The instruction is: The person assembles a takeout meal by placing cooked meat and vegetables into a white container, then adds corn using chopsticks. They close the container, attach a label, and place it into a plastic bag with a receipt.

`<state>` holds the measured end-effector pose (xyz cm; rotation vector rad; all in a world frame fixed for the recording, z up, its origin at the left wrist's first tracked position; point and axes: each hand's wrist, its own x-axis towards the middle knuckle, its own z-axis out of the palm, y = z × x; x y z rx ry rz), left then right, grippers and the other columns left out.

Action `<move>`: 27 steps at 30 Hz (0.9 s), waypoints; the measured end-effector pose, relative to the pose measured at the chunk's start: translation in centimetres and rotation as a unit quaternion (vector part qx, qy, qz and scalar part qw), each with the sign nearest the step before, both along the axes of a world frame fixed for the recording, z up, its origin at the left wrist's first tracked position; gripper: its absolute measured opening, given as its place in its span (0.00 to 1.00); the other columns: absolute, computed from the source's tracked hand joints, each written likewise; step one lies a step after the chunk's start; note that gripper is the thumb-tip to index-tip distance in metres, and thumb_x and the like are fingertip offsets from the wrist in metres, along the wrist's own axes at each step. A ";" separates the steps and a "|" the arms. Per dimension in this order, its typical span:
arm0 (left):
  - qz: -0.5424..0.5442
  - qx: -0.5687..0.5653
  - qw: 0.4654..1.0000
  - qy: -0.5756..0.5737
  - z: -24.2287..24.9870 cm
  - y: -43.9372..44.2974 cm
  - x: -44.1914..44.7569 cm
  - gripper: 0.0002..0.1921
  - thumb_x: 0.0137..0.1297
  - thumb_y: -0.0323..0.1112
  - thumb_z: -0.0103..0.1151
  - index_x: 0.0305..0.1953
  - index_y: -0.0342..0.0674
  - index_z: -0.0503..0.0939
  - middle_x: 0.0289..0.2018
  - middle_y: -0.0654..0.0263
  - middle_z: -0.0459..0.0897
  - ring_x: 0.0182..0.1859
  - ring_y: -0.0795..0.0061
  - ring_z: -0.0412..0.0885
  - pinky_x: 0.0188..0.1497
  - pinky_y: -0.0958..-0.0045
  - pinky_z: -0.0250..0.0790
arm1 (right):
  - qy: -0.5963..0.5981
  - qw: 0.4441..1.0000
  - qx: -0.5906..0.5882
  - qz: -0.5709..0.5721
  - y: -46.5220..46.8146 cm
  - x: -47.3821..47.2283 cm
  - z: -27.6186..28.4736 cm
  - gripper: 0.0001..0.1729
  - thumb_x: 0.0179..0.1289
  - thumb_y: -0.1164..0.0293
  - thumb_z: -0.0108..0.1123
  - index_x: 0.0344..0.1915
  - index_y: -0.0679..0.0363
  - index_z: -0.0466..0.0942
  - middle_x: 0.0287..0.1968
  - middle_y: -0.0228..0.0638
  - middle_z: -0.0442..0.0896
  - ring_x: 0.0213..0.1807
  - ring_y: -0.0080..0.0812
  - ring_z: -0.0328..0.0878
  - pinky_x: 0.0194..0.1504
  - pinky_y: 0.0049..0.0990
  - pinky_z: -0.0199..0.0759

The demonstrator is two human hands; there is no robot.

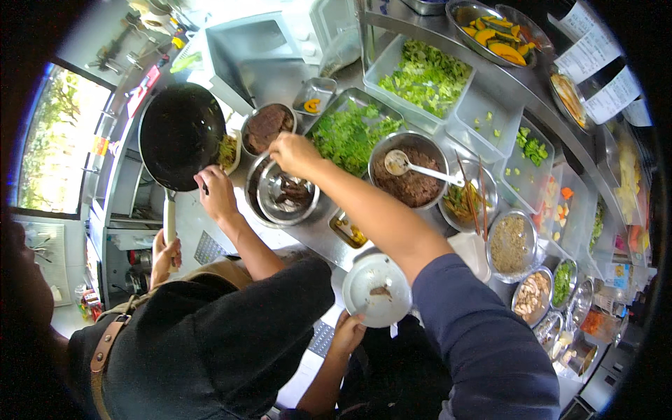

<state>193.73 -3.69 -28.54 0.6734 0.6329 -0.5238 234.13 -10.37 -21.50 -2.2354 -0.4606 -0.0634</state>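
My left hand [349,332] grips the rim of a shallow round metal bowl [362,278], with a small brown piece of food [380,291] inside. My right hand [296,155] reaches across the counter, fingers curled, above a steel bowl [268,197] holding strips of dark cooked meat [294,194]. Whether those fingers pinch something is hidden from this angle. Just beyond is another steel bowl of brown meat [269,126]. A tray of leafy greens [352,134] lies beside my right wrist. Under my forearm sits a small tray with yellow pieces [357,236].
At left, a co-worker in a black shirt [220,336] holds a frying pan [181,136] close to my right hand. A ladle [420,168] rests in a bowl of minced meat [404,184]. Chopsticks [480,197] stand in another bowl. A metal shelf [436,31] overhangs the lettuce box [380,68].
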 end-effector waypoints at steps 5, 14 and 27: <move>-0.023 -0.040 0.997 -0.054 -0.2 0.3 1.4 0.23 0.61 0.24 0.53 0.59 0.29 0.68 0.56 0.54 0.76 0.60 0.61 0.74 0.65 0.61 0.63 | -0.002 0.998 0.063 -0.026 -9.0 -12.8 2.4 0.14 0.57 0.66 0.63 0.41 0.60 0.80 0.37 0.45 0.80 0.40 0.47 0.79 0.44 0.42 0.73; -0.042 -0.035 0.998 -0.044 -0.2 -0.5 2.0 0.22 0.61 0.25 0.55 0.57 0.30 0.68 0.54 0.55 0.77 0.57 0.63 0.76 0.62 0.63 0.67 | 0.072 0.971 -0.223 0.038 -12.3 -32.1 -2.6 0.07 0.55 0.69 0.57 0.31 0.60 0.77 0.36 0.40 0.79 0.38 0.42 0.80 0.35 0.40 0.76; -0.103 0.002 0.993 -0.063 -0.8 -2.0 3.4 0.17 0.65 0.22 0.55 0.55 0.34 0.73 0.52 0.60 0.79 0.54 0.68 0.78 0.58 0.66 0.72 | -0.136 0.988 0.042 -0.063 -9.4 -14.7 4.1 0.06 0.60 0.70 0.60 0.35 0.60 0.80 0.33 0.40 0.79 0.34 0.43 0.78 0.36 0.37 0.72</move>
